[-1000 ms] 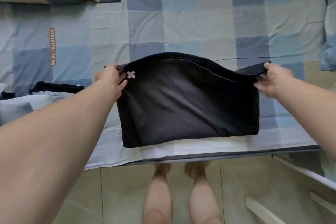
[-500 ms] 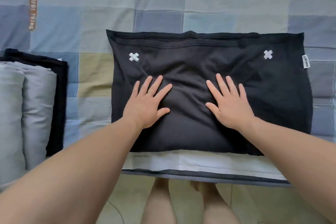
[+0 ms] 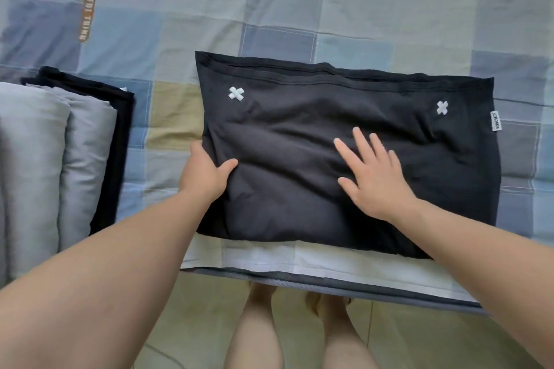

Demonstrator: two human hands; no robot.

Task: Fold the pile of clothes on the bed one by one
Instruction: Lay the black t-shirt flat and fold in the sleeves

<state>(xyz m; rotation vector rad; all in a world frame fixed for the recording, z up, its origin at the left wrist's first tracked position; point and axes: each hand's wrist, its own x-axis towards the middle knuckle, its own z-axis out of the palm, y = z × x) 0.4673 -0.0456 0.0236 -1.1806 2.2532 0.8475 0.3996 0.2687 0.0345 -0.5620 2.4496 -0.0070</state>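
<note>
— While the left hand (image 3: 204, 172) pinches the black garment (image 3: 293, 210) at its nine o'clock edge, thumb on top and fingers tucked out of sight beneath, what is the right hand (image 3: 374, 180) for?

— An anchor, I'd say. It lies flat with fingers spread wide, holding nothing, and presses the cloth just past the middle toward three o'clock. That looks like the fold line for bringing the nine o'clock side across.

— Where does the piece sit?

— On the bed (image 3: 299, 3), near its six o'clock edge, laid out as a wide band. The folded stack (image 3: 75, 159) is well apart at nine o'clock.

— So how to do it cleanly?

— Lift the gripped edge low and take every layer together; I cannot tell how many the hidden fingers have. Carry it toward three o'clock until the white cross (image 3: 236, 93) at ten o'clock lands near the second cross (image 3: 442, 107) at two o'clock, with edges matched at twelve and six.

— And the ripples across the middle?

— They may get trapped. Sweep the flat palm outward first, then slide it free as the flap comes down.
</note>
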